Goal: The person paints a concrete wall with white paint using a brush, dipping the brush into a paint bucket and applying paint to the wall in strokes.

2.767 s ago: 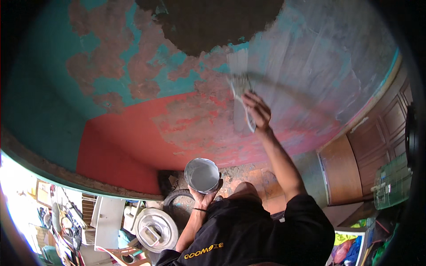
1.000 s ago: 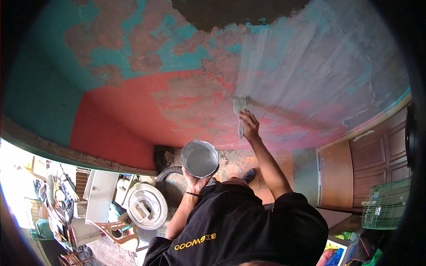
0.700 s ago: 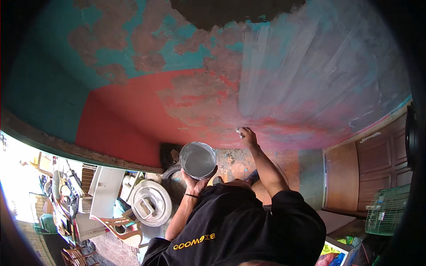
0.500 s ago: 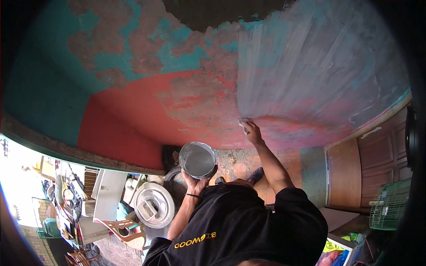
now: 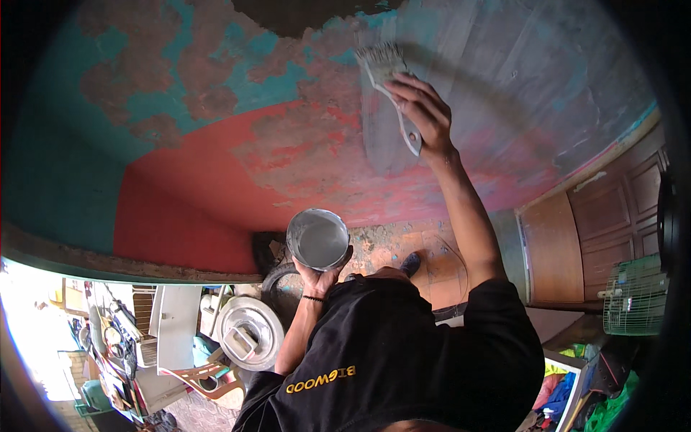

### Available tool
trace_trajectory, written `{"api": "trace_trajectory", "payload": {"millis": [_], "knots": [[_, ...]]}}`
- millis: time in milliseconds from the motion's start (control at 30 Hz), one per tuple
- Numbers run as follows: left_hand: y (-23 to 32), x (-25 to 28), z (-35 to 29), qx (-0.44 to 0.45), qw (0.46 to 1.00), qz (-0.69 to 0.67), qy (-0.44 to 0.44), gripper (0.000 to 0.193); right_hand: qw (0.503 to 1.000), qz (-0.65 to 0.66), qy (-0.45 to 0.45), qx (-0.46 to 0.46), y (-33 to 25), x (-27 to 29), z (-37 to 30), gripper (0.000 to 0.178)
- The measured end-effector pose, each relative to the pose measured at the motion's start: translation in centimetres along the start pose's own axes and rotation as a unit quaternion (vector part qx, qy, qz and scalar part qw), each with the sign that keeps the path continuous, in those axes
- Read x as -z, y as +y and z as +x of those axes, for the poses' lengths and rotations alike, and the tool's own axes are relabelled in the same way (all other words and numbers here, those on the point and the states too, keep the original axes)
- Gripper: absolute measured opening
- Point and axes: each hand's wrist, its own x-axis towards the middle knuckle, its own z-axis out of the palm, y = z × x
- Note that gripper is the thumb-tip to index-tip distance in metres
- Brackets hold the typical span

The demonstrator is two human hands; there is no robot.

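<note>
— One right hand (image 5: 426, 109)?
— Grips one brush (image 5: 387, 68), bristles toward one patchy wall (image 5: 302, 144)
— One left hand (image 5: 321, 278)?
— Holds one open can (image 5: 305, 219) of grey liquid (image 5: 324, 242), below and left of brush

Wall (image 5: 216, 173): teal above red on the left, blotched brownish-grey; streaky grey over teal and pinkish red on the right
Top patch (image 5: 302, 16): dark brown-grey
Brush (image 5: 384, 66): whitish-grey handle, darker grey bristles
Bucket (image 5: 315, 216): pale-smeared rim, plain grey liquid (image 5: 322, 242)
Shirt (image 5: 410, 353): black, yellow lettering
Bracelet (image 5: 312, 298): black
Floor (image 5: 440, 286): orange-brown
Door (image 5: 612, 209): dark brown
Cage (image 5: 633, 297): green grid
</note>
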Motion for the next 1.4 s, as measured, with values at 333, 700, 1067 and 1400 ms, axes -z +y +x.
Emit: {"api": "trace_trajectory", "payload": {"millis": [333,700,1067,1400], "knots": [[0.8,0.0,-0.5,0.004,1.0,0.001,-0.021,0.083,0.995,-0.056,-0.024,-0.081,-1.1,-9.9,-21.0,0.013],[3.6,3.7,-3.6,-0.038,0.999,0.021,0.004,0.095,0.955,0.005,-0.202,-0.219,-7.4,-13.8,-33.2,0.022],[4.1,2.9,-4.7,-0.035,0.999,0.026,0.02,0.102,0.923,0.102,-0.204,-0.309,-4.3,-14.2,-33.4,0.037],[5.2,2.1,-4.3,-0.013,1.0,0.02,-0.002,0.115,0.965,0.056,-0.152,-0.208,-2.1,-7.2,-13.8,0.032]]}}
